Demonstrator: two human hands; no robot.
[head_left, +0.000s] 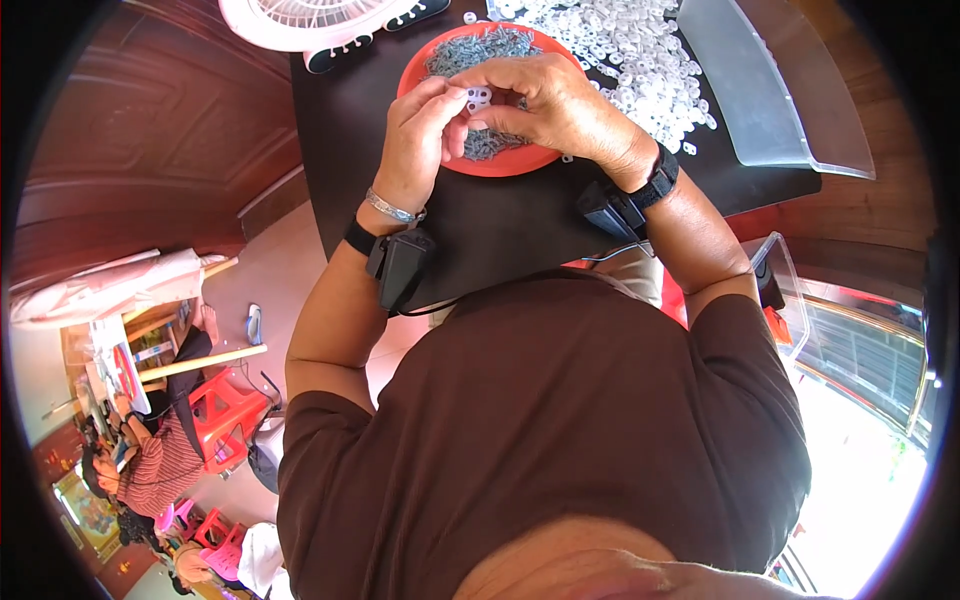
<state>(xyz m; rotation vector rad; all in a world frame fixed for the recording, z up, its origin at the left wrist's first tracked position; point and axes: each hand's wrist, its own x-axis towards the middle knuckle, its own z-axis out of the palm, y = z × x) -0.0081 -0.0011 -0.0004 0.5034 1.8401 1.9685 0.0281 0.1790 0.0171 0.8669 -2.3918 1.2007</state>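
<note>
Head view: the left hand (pixel 418 128) pinches a white piece (pixel 478 98) above the red bowl (pixel 412 82); the right hand (pixel 556 108) curls beside it, its grip impossible to tell. The piece looks light, stiff, perhaps slippery, probably best held by its edges.

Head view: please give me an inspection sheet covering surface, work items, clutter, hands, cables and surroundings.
Surface: black tabletop.
Work items: small white holed piece at the fingertips; red basin of grey screw-like pieces under the hands; heap of white pieces to the right.
Clutter: white fan at far left; translucent plastic bin at right.
Hands: left hand pinches the holed piece; right hand meets it, grip unclear.
Cables: dark cable below left wrist device; pale cable near the right one.
Surroundings: red stool and person in striped top, left.
</note>
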